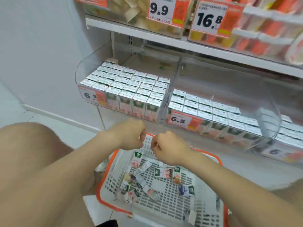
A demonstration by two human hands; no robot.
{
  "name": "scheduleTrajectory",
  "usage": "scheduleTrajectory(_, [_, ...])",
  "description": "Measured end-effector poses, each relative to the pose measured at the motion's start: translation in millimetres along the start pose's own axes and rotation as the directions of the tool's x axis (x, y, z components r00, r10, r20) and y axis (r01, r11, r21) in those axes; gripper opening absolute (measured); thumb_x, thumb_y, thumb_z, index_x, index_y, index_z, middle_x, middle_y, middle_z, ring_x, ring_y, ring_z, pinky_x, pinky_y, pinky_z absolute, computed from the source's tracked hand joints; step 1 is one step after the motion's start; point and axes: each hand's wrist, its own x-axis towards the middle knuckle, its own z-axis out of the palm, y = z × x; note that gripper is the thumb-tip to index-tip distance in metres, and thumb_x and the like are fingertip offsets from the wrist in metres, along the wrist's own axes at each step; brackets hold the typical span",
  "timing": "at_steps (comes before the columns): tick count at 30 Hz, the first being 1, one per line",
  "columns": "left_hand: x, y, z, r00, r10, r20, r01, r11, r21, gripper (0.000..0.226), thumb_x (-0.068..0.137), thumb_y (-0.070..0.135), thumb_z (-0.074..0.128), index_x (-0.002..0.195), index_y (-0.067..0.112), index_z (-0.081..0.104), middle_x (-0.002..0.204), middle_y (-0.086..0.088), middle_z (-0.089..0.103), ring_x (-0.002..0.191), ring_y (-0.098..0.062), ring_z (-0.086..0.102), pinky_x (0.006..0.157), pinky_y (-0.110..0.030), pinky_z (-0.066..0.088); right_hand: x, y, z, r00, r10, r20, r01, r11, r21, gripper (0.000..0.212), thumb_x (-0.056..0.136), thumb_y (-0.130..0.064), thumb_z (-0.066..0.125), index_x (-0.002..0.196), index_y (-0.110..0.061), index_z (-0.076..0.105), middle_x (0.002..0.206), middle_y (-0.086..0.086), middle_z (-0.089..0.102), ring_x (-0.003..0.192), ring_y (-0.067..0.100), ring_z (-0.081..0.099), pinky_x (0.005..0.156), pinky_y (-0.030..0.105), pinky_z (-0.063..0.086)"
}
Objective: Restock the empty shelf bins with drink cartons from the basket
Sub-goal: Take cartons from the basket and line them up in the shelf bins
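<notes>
A white basket with an orange rim [113,163] stands on the floor below me, with several small drink cartons [164,172] scattered on its bottom. My left hand [129,135] and right hand [168,146] hover side by side above the basket's far end, fingers curled under; neither visibly holds a carton. Clear shelf bins sit ahead: the left bin [124,86] is packed with cartons, and the middle bin [211,110] holds a lower layer of cartons with free height above.
A third clear bin [285,130] with cartons lies at the right edge. Price tags read 6.5 [178,119]. The shelf above [180,41] carries other packaged goods. My bare knee [32,145] is at the left, and a white wall lies beyond it.
</notes>
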Motion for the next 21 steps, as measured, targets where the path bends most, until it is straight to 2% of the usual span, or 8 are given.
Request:
scheduleTrajectory(2, [13.8, 7.5, 42.2, 0.992, -0.003, 0.130, -0.012, 0.994, 0.111, 0.011, 0.097, 0.021, 0.062, 0.108, 0.023, 0.066, 0.104, 0.004, 0.062, 0.099, -0.024, 0.060, 0.078, -0.033, 0.049, -3.5, 21.5, 26.2, 0.994, 0.053, 0.099, -0.059, 0.996, 0.062, 0.026, 0.094, -0.014, 0.050, 0.101, -0.015, 0.075, 0.092, 0.010, 0.073, 0.078, 0.031, 0.065, 0.067, 0.040, 0.058])
scheduleTrajectory(4, [30.7, 7.1, 82.1, 0.959, -0.052, 0.278, 0.005, 0.986, 0.168, 0.018, 0.101, 0.016, 0.057, 0.118, 0.019, 0.063, 0.115, -0.006, 0.060, 0.098, -0.028, 0.061, 0.080, -0.039, 0.051, -1.5, 43.5, 55.4, 0.977, 0.105, 0.186, -0.128, 0.985, 0.116, 0.028, 0.097, -0.012, 0.049, 0.111, -0.013, 0.073, 0.102, 0.012, 0.072, 0.086, 0.031, 0.066, 0.076, 0.044, 0.059])
scheduleTrajectory(7, [47.4, -8.1, 134.6, 0.932, -0.106, 0.348, 0.045, 0.983, 0.177, 0.020, 0.098, 0.003, 0.053, 0.113, 0.011, 0.062, 0.101, -0.009, 0.059, 0.079, -0.027, 0.059, 0.071, -0.041, 0.051, 0.4, 68.6, 101.0, 0.935, 0.174, 0.308, -0.236, 0.956, 0.175, 0.031, 0.098, -0.007, 0.047, 0.116, 0.004, 0.070, 0.099, 0.031, 0.069, 0.069, 0.033, 0.057, 0.066, 0.041, 0.052])
scheduleTrajectory(9, [49.9, -22.3, 166.6, 0.923, -0.173, 0.344, 0.112, 0.975, 0.190, 0.024, 0.097, 0.000, 0.053, 0.116, 0.011, 0.063, 0.101, -0.007, 0.062, 0.082, -0.026, 0.062, 0.069, -0.036, 0.049, -0.1, 79.1, 129.3, 0.908, 0.210, 0.363, -0.289, 0.940, 0.179, 0.033, 0.097, -0.007, 0.045, 0.117, 0.009, 0.066, 0.106, 0.037, 0.066, 0.070, 0.042, 0.058, 0.066, 0.045, 0.053])
scheduleTrajectory(13, [54.5, -37.0, 221.1, 0.900, -0.260, 0.349, 0.204, 0.960, 0.189, 0.045, 0.097, 0.002, 0.057, 0.140, 0.013, 0.051, 0.126, -0.009, 0.062, 0.112, -0.030, 0.067, 0.089, -0.039, 0.056, -2.0, 97.8, 179.1, 0.877, 0.260, 0.405, -0.326, 0.940, 0.100, 0.031, 0.101, -0.013, 0.042, 0.124, -0.007, 0.063, 0.123, 0.018, 0.065, 0.104, 0.035, 0.064, 0.089, 0.044, 0.056])
scheduleTrajectory(15, [61.1, -37.5, 242.2, 0.890, -0.284, 0.357, 0.239, 0.957, 0.165, 0.062, 0.095, -0.004, 0.056, 0.152, 0.012, 0.038, 0.136, -0.012, 0.056, 0.117, -0.034, 0.065, 0.089, -0.041, 0.054, -4.0, 102.5, 204.7, 0.854, 0.278, 0.440, -0.339, 0.939, 0.065, 0.034, 0.102, -0.011, 0.043, 0.132, -0.012, 0.058, 0.130, 0.015, 0.059, 0.110, 0.036, 0.061, 0.093, 0.044, 0.054])
scheduleTrajectory(18, [72.8, -37.1, 266.6, 0.902, -0.268, 0.337, 0.248, 0.963, 0.101, 0.089, 0.088, -0.016, 0.052, 0.161, 0.019, 0.016, 0.161, -0.019, 0.033, 0.117, -0.042, 0.064, 0.085, -0.044, 0.055, -5.2, 96.6, 239.0, 0.844, 0.207, 0.494, -0.243, 0.970, 0.009, 0.044, 0.097, 0.003, 0.051, 0.133, -0.019, 0.060, 0.128, 0.014, 0.058, 0.110, 0.038, 0.060, 0.087, 0.042, 0.052])
scheduleTrajectory(21, [79.0, -40.0, 285.8, 0.911, -0.247, 0.330, 0.203, 0.966, 0.162, 0.089, 0.085, -0.016, 0.056, 0.159, 0.022, 0.024, 0.167, -0.016, 0.017, 0.129, -0.042, 0.053, 0.093, -0.047, 0.053, -3.2, 81.6, 267.8, 0.808, 0.046, 0.588, 0.004, 0.996, -0.084, 0.061, 0.093, 0.010, 0.059, 0.145, -0.023, 0.056, 0.137, 0.016, 0.048, 0.122, 0.040, 0.051, 0.095, 0.049, 0.049])
